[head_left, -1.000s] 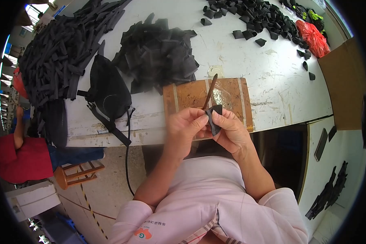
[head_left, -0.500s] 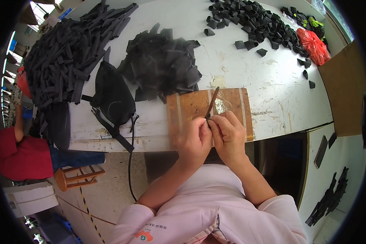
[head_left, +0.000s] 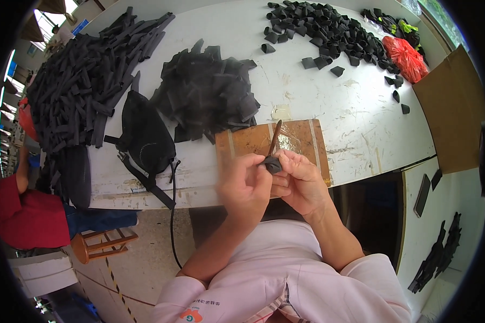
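Both hands meet at the near edge of the white worktable (head_left: 318,91), just above a brown wooden board wrapped in clear tape (head_left: 299,141). The left hand (head_left: 246,185) and the right hand (head_left: 303,183) press together around a small folded piece of black foam-like material (head_left: 273,164), fingers of both curled narrow and pinching it between them. A thin brown stick (head_left: 275,137) rises from the piece and leans away over the board; which hand grips it cannot be told (the left one is blurred).

Just beyond the board lies a heap of flat black cut pieces (head_left: 207,94). To the far left is a big pile of long black strips (head_left: 81,81), and nearer, at the table's left edge, a black pouch with straps (head_left: 145,142). At the far right are scattered small folded black pieces (head_left: 328,32), with a red plastic bag (head_left: 404,54) beside them and a sheet of brown cardboard (head_left: 452,113) further right.
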A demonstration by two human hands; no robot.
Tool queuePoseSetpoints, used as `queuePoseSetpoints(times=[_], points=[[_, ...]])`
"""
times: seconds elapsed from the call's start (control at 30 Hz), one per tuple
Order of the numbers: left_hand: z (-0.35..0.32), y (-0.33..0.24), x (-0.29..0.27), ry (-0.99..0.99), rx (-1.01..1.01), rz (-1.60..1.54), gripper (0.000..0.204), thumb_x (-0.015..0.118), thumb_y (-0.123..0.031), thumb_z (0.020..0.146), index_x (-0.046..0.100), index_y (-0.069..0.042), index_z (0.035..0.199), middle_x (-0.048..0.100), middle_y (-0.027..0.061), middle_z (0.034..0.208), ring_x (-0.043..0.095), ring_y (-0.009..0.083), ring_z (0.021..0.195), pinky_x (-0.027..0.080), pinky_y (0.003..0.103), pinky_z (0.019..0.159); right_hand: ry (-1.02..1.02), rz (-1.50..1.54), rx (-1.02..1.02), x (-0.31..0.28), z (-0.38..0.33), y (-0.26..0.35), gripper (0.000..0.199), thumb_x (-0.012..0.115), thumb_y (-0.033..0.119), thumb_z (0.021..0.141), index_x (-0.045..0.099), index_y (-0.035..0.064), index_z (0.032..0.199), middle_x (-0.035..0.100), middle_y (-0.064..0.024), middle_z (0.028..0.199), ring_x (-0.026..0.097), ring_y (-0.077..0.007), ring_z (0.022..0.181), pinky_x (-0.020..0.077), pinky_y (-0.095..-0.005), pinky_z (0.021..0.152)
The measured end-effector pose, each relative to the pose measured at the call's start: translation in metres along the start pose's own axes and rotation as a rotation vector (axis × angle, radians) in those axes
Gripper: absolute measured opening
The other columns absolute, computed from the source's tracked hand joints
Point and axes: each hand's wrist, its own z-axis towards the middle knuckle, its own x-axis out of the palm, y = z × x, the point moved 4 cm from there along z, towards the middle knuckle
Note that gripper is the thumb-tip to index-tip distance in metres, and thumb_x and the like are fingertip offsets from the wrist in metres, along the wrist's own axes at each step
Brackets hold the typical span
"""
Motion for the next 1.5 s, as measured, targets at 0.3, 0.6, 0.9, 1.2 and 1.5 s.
queuePoseSetpoints(times=[0.3,0.6,0.9,1.2,1.5], points=[[0.05,-0.038,0.007,0.49,-0.849,-1.921,0.018,0.041,0.001,0.085,0.05,0.002,0.1,0.06,0.0124,0.08,0.03,0.0015,0.03,0.022,0.016,0.028,0.019,-0.813,-0.402,0.066,0.005,0.071,0.027,0.051,0.031,0.088,0.055,0.0066,0.076,0.042,0.0065,0.062,0.032,-0.0008,0.052,0.0254,-0.0159,0.045],[0.057,-0.008,0.005,0.223,-0.342,-0.672,0.028,0.054,-0.005,0.081,0.048,0.001,0.108,0.059,0.0083,0.087,0.056,0.0117,0.07,0.041,0.017,0.056,0.045,-0.905,-0.305,0.03,0.028,0.06,0.028,0.051,0.028,0.088,0.055,0.0014,0.081,0.051,0.0003,0.067,0.042,-0.0045,0.056,0.0334,-0.0182,0.046],[0.064,-0.028,0.0,0.187,0.07,-0.507,0.01,0.059,-0.004,0.079,0.06,0.001,0.088,0.06,0.007,0.083,0.056,0.0149,0.075,0.043,0.023,0.073,-0.01,-1.265,-0.974,0.049,-0.003,0.062,0.031,0.07,0.021,0.072,0.057,0.0017,0.091,0.054,-0.0053,0.075,0.051,-0.0121,0.061,0.0426,-0.0222,0.052],[0.057,-0.004,-0.001,0.159,-0.203,-1.132,0.009,0.053,-0.007,0.085,0.055,0.001,0.089,0.057,0.0112,0.089,0.054,0.0169,0.084,0.042,0.03,0.082,-0.07,-1.265,-0.987,0.052,-0.003,0.065,0.011,0.067,0.002,0.068,0.06,0.0001,0.076,0.056,-0.0057,0.07,0.053,-0.0103,0.056,0.0412,-0.0222,0.048],[0.058,0.006,-0.004,0.105,-0.165,-0.731,0.007,0.053,0.0,0.081,0.058,0.001,0.086,0.06,0.0069,0.087,0.054,0.0105,0.083,0.041,0.023,0.08,-0.112,-1.413,-1.052,0.047,-0.004,0.061,0.006,0.064,-0.003,0.073,0.058,-0.0022,0.073,0.056,-0.0056,0.07,0.049,-0.0083,0.06,0.0375,-0.0195,0.051]])
